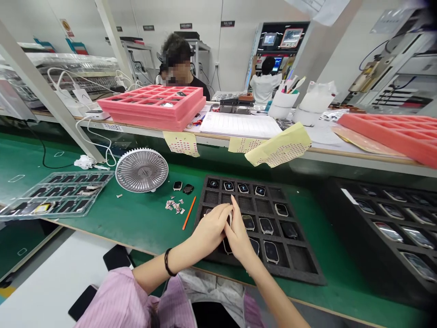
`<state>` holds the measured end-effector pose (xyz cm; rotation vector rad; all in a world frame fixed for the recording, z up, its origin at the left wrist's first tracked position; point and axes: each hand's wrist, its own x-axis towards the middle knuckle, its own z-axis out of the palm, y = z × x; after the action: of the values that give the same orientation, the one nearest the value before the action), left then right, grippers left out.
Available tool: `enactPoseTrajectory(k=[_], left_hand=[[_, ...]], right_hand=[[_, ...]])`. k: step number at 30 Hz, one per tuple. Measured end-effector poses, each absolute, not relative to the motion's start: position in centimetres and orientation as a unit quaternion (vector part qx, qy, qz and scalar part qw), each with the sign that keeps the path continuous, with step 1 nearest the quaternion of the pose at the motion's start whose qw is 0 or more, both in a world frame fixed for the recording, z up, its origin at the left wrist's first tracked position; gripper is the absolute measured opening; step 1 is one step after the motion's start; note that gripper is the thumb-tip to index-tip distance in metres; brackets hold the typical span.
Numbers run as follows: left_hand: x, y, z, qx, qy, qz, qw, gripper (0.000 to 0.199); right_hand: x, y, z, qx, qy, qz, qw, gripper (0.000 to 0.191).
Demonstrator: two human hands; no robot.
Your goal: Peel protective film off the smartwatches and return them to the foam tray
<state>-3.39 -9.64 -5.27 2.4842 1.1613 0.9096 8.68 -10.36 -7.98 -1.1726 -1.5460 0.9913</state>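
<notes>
Your left hand (212,226): above the dark foam tray (302,259), fingers bent, meeting your right.
Your right hand (238,233): above the tray too, fingers extended; whether either hand grips anything cannot be told.
Watches (271,252): seated in the tray's compartments, around and below your hands.
Orange stick (189,212): just left of the tray.
Fan (142,171): farther left of the tray.
</notes>
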Motion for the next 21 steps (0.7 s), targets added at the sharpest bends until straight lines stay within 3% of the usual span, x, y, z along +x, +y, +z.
enactPoseTrajectory(k=[4, 8, 13, 21], left_hand=[[-2.5, -7.3, -6.5, 0.83, 0.409, 0.355, 0.131, 0.053], [-2.8, -4.8, -7.0, 0.8, 0.424, 0.381, 0.186, 0.043], [-2.9, -3.3, -8.0, 0.776, 0.386, 0.429, 0.257, 0.052], [-2.9, -3.2, -8.6, 0.768, 0.381, 0.43, 0.282, 0.051]], right_hand=[[10.7, -8.0, -6.8, -0.46, -0.664, 0.441, 0.392, 0.072], [13.4, -4.8, -5.7, -0.416, -0.597, 0.593, 0.343, 0.079], [15.0, -1.8, -6.1, -0.32, -0.476, 0.763, 0.298, 0.065], [14.3, -1.3, -8.0, -0.306, -0.432, 0.79, 0.31, 0.043]])
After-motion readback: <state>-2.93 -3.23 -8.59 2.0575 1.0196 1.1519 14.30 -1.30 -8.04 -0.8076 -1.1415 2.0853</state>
